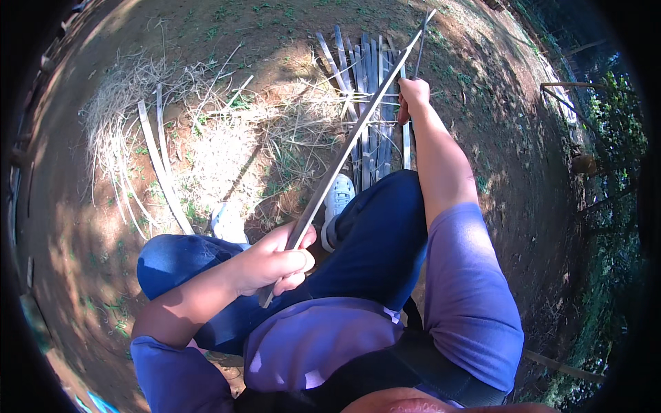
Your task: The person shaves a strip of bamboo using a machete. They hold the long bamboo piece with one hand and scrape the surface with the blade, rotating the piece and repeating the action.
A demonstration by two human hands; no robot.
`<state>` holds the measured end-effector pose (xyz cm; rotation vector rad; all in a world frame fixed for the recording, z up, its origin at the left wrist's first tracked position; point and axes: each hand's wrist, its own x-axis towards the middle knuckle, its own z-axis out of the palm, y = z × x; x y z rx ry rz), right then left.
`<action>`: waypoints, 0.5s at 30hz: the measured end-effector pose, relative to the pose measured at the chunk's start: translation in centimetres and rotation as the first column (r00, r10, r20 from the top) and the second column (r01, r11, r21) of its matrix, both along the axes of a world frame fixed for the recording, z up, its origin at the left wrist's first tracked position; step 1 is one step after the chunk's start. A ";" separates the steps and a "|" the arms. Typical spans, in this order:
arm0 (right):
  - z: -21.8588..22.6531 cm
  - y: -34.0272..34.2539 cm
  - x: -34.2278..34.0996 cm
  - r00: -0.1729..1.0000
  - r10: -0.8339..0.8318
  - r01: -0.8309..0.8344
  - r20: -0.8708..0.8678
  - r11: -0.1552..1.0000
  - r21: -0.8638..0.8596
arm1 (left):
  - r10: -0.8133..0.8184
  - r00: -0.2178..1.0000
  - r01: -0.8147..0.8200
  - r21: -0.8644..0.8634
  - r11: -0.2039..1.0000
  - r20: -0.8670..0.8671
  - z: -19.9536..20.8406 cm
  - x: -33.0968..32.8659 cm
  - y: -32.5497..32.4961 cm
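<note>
Bare dirt ground point(124, 227) all round, a pile of slats point(368, 103) lying far ahead. One long strip point(348, 148) slants from near-left up to far-right: left hand point(275, 261) fisted around its near end, right hand point(413, 93) gripping farther along.

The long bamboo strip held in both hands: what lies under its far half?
Under the long bamboo strip lie a pile of flat bamboo slats, dry grass and a white shoe. The ground beneath the slats is covered.
</note>
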<state>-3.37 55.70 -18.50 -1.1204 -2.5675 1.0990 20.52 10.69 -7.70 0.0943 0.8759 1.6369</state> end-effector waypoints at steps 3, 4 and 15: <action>2.6 -1.3 2.6 0.992 -0.122 0.115 -0.036 0.983 -0.141 | 0.020 1.000 -0.020 -0.003 1.000 0.016 0.6 0.1 -0.3; 2.5 -1.3 3.0 0.990 -0.073 0.061 -0.119 0.993 -0.106 | 0.026 0.999 -0.026 0.011 1.000 0.025 0.4 -0.2 -0.1; 7.6 -15.9 6.8 0.601 0.793 -0.777 0.101 0.551 0.304 | 0.388 0.919 -0.383 0.074 0.921 -0.074 -0.4 -6.5 0.0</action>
